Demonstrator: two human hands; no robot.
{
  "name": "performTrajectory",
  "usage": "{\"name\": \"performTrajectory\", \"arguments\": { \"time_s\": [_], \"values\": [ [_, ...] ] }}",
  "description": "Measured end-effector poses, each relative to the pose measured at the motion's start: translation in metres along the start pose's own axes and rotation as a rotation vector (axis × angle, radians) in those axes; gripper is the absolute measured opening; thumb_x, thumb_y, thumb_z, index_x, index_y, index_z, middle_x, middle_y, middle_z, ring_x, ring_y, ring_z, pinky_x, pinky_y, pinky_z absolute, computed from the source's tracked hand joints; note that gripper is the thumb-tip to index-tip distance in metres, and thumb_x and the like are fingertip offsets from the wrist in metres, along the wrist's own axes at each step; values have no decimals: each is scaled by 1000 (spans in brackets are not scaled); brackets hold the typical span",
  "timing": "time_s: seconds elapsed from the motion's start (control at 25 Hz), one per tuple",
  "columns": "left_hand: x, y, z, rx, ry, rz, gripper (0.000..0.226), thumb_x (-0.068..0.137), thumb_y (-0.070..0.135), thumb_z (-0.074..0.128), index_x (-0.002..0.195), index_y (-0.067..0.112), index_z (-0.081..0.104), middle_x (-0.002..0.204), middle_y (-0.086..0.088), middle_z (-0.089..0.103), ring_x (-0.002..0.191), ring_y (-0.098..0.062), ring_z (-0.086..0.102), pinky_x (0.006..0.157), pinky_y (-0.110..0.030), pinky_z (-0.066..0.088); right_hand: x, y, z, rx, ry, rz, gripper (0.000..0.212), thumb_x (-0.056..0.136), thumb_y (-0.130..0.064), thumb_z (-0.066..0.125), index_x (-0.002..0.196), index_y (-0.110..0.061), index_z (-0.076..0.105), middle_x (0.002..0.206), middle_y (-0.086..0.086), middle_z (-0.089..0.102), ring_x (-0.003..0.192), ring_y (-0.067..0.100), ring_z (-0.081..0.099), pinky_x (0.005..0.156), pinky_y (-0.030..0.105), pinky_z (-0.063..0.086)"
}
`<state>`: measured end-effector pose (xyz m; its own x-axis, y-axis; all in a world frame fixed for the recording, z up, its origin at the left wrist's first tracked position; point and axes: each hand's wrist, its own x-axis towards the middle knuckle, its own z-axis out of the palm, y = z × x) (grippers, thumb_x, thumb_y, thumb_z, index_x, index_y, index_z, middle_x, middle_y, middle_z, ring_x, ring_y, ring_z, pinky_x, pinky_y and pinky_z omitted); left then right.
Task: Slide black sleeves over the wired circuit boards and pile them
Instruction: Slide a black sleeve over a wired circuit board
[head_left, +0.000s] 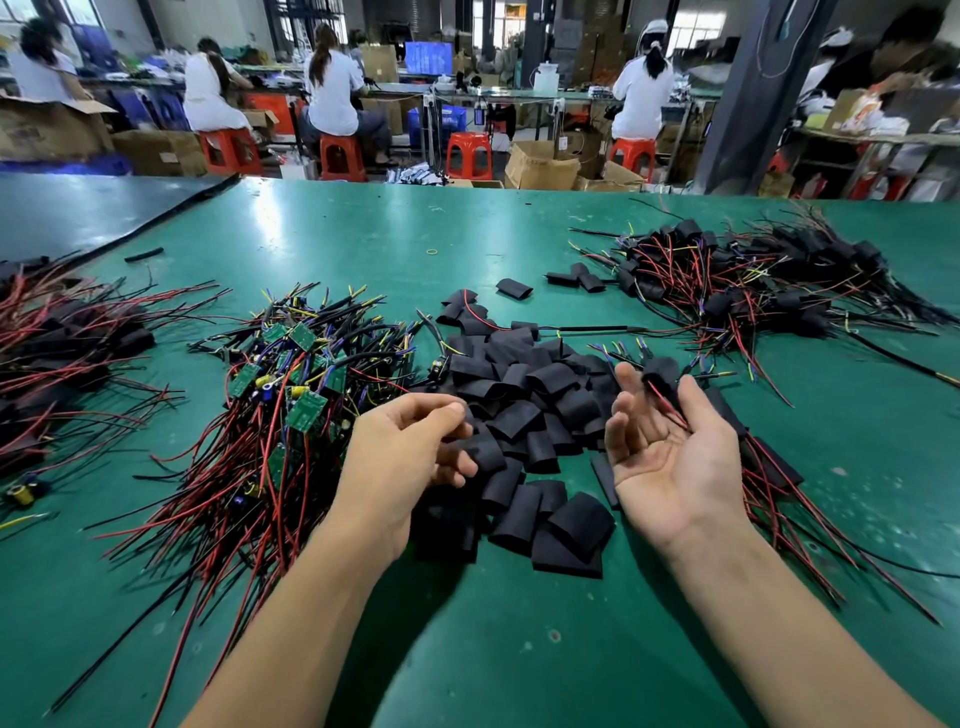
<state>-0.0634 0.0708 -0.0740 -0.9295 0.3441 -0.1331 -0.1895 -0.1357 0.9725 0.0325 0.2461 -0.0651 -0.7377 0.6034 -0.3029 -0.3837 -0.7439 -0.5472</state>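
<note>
No legible text, number or brand found. Green circuit boards (306, 410), just left of the fingers (447, 410) of the left hand (400, 457), carry fine pale print that is too small to read. Cardboard boxes (540, 166) on the floor, far beyond the fingertips, show dark markings, all blurred. A blue screen (428, 57), farther still beyond the fingertips, shows pale lines and blocks, none readable.
</note>
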Motion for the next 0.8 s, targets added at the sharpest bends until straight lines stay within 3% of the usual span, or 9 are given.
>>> {"name": "performTrajectory", "arguments": {
  "time_s": [0.12,0.2,0.32,0.48,0.6,0.8],
  "values": [
    [6,-1,-6,88,148,77,11,94,-3,56,99,2,64,72,-9,65,40,-17,56,37,-23,43,0,0,-1,5,27,-20,27,94,-42,63,93,-15,60,90,4,77,50,10,60,46,18,49],
    [9,-2,-10,118,193,75,18,95,-3,52,112,2,58,76,-11,68,36,-18,54,35,-23,40,1,0,-1,35,41,-10,27,93,-41,64,81,-19,54,75,-1,71,45,8,54,43,17,43],
    [12,-5,-15,174,211,26,43,97,1,50,139,5,44,80,-13,71,33,-20,50,33,-22,36,1,3,-1,78,15,71,43,100,-49,50,68,-20,49,55,-9,49,36,6,37,36,16,31],
    [15,-9,-18,311,167,-32,53,96,0,51,147,2,37,79,-15,70,35,-24,54,34,-24,41,4,5,-6,91,-27,107,56,105,-52,28,68,-18,53,54,-7,47,35,8,34,37,15,27],
    [16,-10,-20,372,134,-29,47,94,-2,51,140,4,47,79,-14,70,38,-26,57,37,-25,44,9,3,-8,12,21,35,52,107,-49,26,81,-17,59,59,-5,57,37,8,36,38,14,29],
    [16,-11,-22,356,189,-14,16,92,-5,55,107,0,59,73,-14,68,34,-25,57,33,-25,44,6,11,-6,-327,-62,-81,48,103,-55,36,96,-16,64,67,-2,63,41,8,41,41,20,33]
  ]
}}
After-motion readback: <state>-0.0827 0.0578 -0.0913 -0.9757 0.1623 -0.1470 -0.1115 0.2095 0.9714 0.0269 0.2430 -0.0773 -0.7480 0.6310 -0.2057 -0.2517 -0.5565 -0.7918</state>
